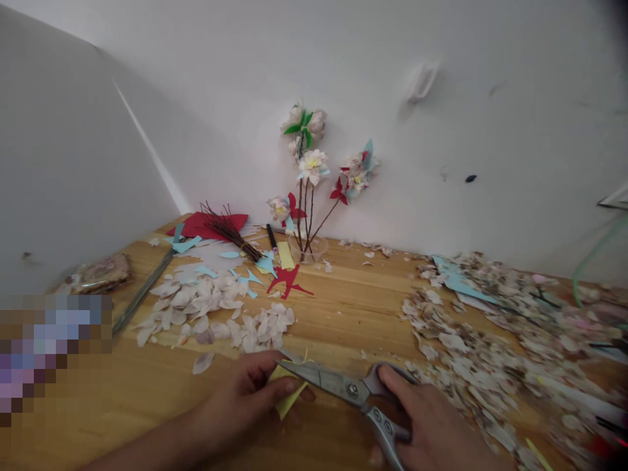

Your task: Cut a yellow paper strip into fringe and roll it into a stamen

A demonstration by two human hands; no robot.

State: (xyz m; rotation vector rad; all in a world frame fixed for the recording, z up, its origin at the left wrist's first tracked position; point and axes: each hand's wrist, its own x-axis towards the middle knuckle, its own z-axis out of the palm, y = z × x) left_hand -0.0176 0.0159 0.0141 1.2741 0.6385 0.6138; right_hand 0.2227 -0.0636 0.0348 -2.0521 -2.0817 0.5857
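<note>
My left hand (255,390) pinches a small piece of yellow paper (289,404) between thumb and fingers, low over the wooden table. Grey metal scissors (352,390) are gripped in my right hand (422,418), with fingers through the handles. Their blades point left and lie over the yellow paper, close to my left fingertips. Whether the blades are fully closed on the paper I cannot tell. Just beyond my hands is a loose pile of pale dried petals (262,325).
Handmade flowers on twigs (314,163) stand in a clear cup (318,248) near the wall. Around it lie a bundle of twigs (235,232), red paper scraps (289,281), blue scraps and a black marker (271,239). Many petals (471,353) cover the right side.
</note>
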